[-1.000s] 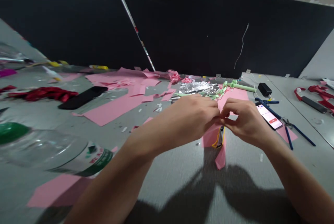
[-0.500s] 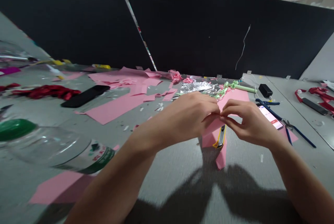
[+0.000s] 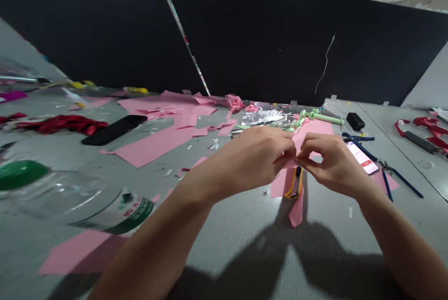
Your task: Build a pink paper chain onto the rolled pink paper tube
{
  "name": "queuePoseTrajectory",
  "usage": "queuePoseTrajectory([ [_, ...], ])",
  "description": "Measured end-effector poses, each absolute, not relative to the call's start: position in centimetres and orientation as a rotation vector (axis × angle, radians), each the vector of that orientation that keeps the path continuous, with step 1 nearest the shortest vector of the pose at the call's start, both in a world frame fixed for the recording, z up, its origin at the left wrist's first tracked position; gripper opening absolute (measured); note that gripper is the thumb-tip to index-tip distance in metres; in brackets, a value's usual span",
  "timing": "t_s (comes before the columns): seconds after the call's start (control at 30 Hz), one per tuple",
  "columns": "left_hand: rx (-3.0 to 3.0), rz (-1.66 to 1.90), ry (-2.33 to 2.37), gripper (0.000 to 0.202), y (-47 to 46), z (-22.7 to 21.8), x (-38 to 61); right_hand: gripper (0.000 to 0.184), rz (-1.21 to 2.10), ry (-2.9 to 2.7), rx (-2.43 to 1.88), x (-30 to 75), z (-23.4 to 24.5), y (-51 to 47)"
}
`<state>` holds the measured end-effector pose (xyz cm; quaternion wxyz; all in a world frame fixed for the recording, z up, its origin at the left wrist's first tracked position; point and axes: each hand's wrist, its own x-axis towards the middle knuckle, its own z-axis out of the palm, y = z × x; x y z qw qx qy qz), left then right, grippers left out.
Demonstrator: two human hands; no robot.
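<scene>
My left hand and my right hand meet fingertip to fingertip above the grey table. Both pinch a small piece of pink paper between them, most of it hidden by the fingers. Right below the hands a yellow utility knife lies on a pink paper strip. A larger pink sheet lies just behind the hands.
A clear plastic bottle with a green cap lies at the near left. Pink paper sheets, a black phone, crumpled foil, a green paper chain, a lit phone, blue-handled pliers and red ribbon are scattered around.
Both hands stay pinched together at the same spot; the fingers have shifted slightly on the pink paper and the view moved a little.
</scene>
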<state>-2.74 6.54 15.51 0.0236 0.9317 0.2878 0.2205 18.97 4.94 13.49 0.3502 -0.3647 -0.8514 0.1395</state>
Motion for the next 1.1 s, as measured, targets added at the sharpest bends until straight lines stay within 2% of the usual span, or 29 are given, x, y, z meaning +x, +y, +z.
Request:
queuePoseTrajectory([
  [0.17, 2.94, 0.738, 0.918, 0.022, 6.27, 15.46, -2.64, 0.021, 0.374, -2.183, -0.963, 18.99, 13.33, 4.99],
  [0.5, 3.173, 0.549, 1.001, 0.023, 5.77, 15.49, -2.01, 0.025, 0.313, -2.154, -0.934, 18.87, 13.01, 5.39],
  [0.73, 3.031, 0.695, 1.0, 0.022, 6.19, 15.25, -2.07, 0.028, 0.33, -2.16, -0.968, 18.76, 13.28, 5.2],
  [1.1, 2.923, 0.733, 1.033, 0.03, 6.2, 15.26, -2.43, 0.015, 0.267, -2.349, -1.017, 19.43, 13.94, 4.86],
])
